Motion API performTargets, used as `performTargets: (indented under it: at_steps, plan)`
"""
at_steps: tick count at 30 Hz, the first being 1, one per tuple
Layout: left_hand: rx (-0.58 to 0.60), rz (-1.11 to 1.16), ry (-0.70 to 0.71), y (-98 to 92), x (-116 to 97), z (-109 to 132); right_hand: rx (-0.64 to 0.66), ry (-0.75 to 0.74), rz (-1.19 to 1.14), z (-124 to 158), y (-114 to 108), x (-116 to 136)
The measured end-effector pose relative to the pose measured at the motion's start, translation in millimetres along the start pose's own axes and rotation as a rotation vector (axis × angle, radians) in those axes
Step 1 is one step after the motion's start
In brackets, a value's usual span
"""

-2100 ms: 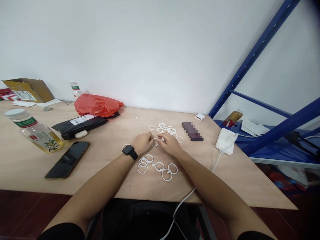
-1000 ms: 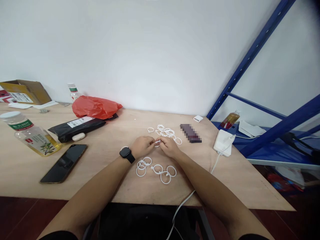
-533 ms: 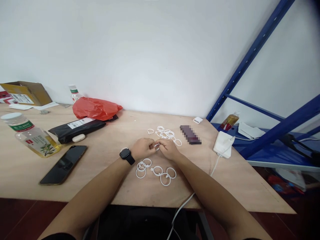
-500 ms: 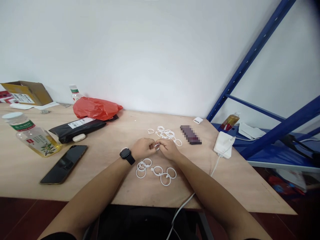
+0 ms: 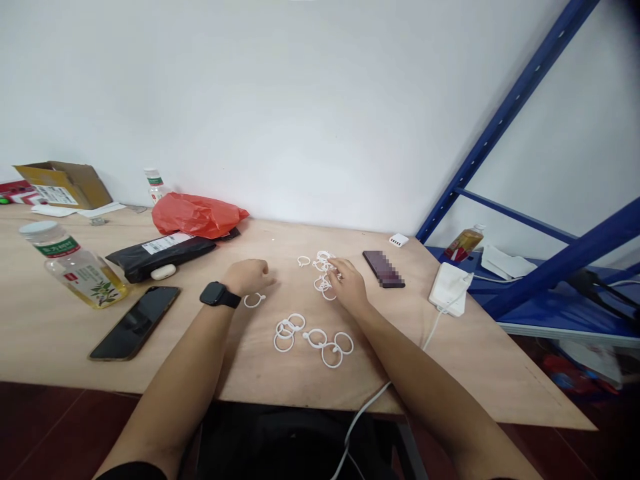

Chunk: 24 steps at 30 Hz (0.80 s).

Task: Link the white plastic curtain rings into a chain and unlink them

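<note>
At the middle of the table (image 5: 280, 387), a heap of white rings (image 5: 323, 256) lies under and just to the left of the fingertips of the right hand (image 5: 351, 285). I judge this to be the governing relation: the right hand is the nearer one, and its forearm approaches obliquely from the near right. Each ring is round and gives no long axis; the heap as a whole extends away from the person.

Finger state, right: bent, tips down at the heap; from this view I cannot tell whether a ring is pinched. Finger state, left: the left hand (image 5: 247, 277) is well apart from the heap, fingers curled inward; I see nothing between them but cannot confirm the grip. A separate ring (image 5: 251, 307) lies just beside it, on the near side. Two linked-looking clusters, a left trio (image 5: 285, 325) and a right trio (image 5: 323, 345), lie between the forearms; overlap or true linkage is not determinable.

Difference from half a second ago: the hands then met at a white piece; I now read them as parted, left hand shifted left, right hand advanced to the heap, separate ring more fully exposed.
</note>
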<state>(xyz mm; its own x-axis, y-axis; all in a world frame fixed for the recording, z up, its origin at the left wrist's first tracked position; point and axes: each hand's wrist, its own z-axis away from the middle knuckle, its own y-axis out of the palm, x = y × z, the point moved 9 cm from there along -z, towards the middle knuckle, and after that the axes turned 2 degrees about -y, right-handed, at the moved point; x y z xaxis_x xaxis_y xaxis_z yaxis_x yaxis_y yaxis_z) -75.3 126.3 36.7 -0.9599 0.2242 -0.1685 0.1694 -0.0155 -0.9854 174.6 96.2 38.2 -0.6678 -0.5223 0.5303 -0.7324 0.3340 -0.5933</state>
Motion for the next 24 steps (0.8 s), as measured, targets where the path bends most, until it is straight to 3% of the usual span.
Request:
performTargets:
  at_steps: [4,8,18,19,24]
  plan:
    - [0.19,-0.001,-0.072,10.6,22.6,5.3,0.045,0.067,0.044,0.8,9.0,-13.4]
    - [0.274,0.036,0.002,26.2,7.0,4.4,0.076,0.039,0.016,3.4,15.8,-6.4]
    - [0.068,0.066,0.164,51.1,-47.5,-7.5,0.158,-0.062,-0.028,7.0,22.2,18.0]
    - [0.003,0.097,0.168,48.5,-52.2,-8.0,0.171,-0.063,-0.024,7.1,23.0,18.7]
    - [-0.078,0.148,0.159,50.5,-71.9,-8.3,0.249,-0.058,0.012,8.4,30.3,21.5]
